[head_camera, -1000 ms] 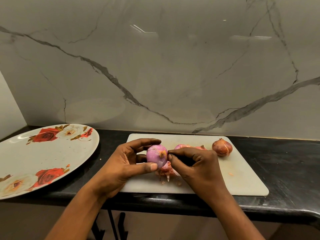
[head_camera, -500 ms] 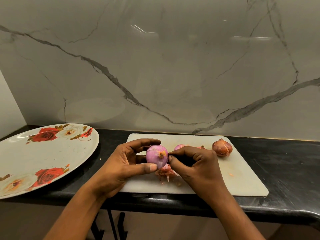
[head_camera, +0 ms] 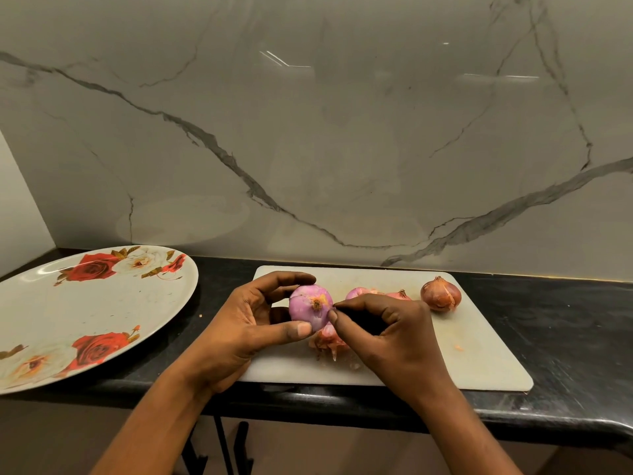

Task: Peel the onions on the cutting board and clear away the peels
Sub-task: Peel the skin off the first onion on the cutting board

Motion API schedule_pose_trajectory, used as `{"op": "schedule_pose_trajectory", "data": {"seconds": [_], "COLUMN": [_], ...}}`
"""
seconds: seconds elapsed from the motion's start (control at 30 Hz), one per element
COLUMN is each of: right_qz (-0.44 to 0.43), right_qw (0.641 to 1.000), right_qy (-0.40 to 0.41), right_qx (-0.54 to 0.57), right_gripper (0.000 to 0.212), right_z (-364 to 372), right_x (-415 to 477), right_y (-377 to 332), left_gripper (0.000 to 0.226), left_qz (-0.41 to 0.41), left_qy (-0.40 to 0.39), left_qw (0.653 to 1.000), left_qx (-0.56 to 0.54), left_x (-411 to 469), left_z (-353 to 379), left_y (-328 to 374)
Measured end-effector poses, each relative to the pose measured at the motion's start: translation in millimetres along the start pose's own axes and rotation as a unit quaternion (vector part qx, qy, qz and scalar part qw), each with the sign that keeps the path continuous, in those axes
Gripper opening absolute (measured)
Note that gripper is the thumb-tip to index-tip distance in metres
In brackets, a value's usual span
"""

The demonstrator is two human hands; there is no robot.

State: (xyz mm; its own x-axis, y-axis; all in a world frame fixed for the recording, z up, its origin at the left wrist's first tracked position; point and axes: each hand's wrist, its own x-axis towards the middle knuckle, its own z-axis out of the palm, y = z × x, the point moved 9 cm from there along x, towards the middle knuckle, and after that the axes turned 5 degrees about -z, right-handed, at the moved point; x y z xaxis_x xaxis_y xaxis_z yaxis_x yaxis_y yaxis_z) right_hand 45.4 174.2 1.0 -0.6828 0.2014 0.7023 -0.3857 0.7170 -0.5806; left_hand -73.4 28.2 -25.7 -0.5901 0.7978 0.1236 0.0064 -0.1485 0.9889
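As hands (head_camera: 236,323) (head_camera: 394,334) grip smooth round onion (head_camera: 310,306) (purple), papery peels (head_camera: 327,340) beneath

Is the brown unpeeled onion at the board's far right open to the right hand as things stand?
Probably yes: the brown onion sits alone on the cutting board just beyond the right hand, nothing between, though that hand pinches skin on the purple onion.

No readable text, label, brand, number or sign appears anywhere.
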Motion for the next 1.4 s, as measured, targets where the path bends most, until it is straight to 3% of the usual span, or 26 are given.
{"op": "schedule_pose_trajectory", "data": {"seconds": [0.63,0.83,1.2,1.4], "right_qz": [0.083,0.094,0.014,-0.005], "right_qw": [0.993,0.991,0.999,1.0], "right_qy": [0.073,0.088,0.028,0.006], "right_qx": [-0.042,-0.036,-0.03,-0.005], "right_gripper": [0.008,0.009,0.026,0.022], "right_z": [-13,-17,-4,2], "right_x": [-3,-3,-2,0], "right_y": [19,20,4,-1], "left_gripper": [0.056,0.054,0.053,0.056], "left_qz": [-0.029,-0.038,-0.017,-0.015], "left_qy": [-0.041,-0.006,0.021,0.022], "left_qw": [0.988,0.986,0.999,1.0], "left_qx": [-0.145,-0.165,-0.029,0.009], "left_x": [4,4,2,0], "left_z": [-1,-10,-6,-1], "left_y": [-4,-7,-3,0]}}
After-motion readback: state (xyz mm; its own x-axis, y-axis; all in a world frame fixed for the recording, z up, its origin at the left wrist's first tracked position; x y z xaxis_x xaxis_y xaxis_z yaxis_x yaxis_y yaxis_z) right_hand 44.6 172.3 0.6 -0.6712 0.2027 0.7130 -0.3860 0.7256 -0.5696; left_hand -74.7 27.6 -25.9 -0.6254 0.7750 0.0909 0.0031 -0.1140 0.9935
